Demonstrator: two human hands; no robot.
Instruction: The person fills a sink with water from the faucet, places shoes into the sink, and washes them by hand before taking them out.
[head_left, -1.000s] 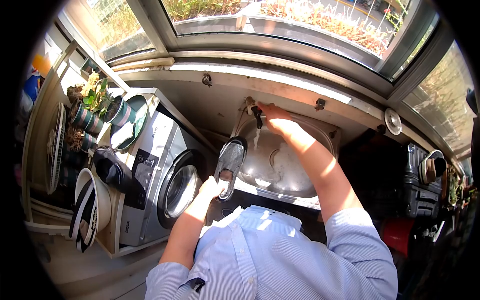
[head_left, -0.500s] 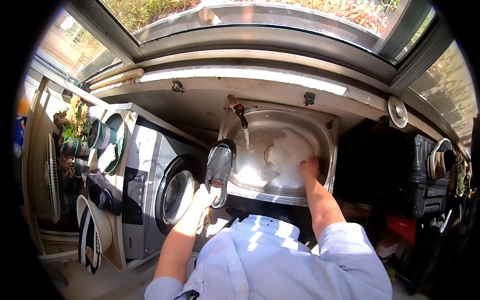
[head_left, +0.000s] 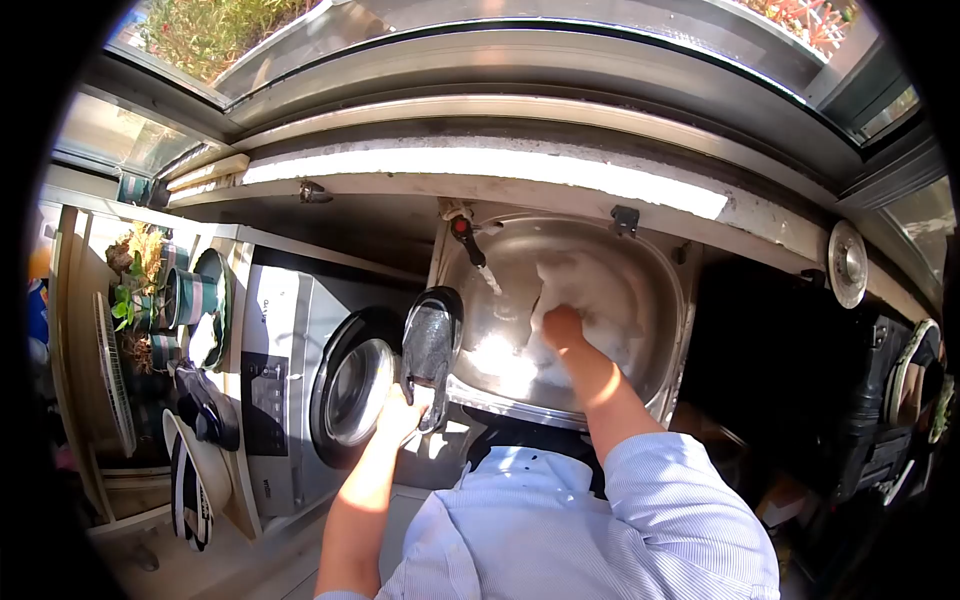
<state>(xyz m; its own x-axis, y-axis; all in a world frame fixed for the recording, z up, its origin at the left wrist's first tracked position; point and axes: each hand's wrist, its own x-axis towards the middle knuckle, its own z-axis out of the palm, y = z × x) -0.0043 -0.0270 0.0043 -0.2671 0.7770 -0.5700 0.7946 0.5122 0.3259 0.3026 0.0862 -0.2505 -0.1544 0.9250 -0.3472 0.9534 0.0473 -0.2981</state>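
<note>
A dark grey shoe (head_left: 431,335) with a black rim is in my left hand (head_left: 401,416), whose fingers are closed round its near end. The shoe is at the left edge of the steel sink (head_left: 478,375), partly over the washing machine's side. Inside the basin my right hand (head_left: 563,327) reaches down with its fingers curled; what they hold, if anything, is hidden. White foam (head_left: 597,283) spreads around and to the right of that hand. From the tap (head_left: 465,233), with its red mark, a thin stream of water runs into the basin's left part.
A front-loading washing machine (head_left: 270,385) stands left of the sink. Farther left, a shelf holds potted plants (head_left: 145,262) and dark shoes (head_left: 208,402). A window ledge (head_left: 450,167) runs behind the sink. At right are a round metal lid (head_left: 848,264) and a black case (head_left: 868,400).
My right hand has moved left across the basin, from its right side into the foam near the middle. The foam looks whiter. My left hand still holds the shoe; the view has shifted slightly.
</note>
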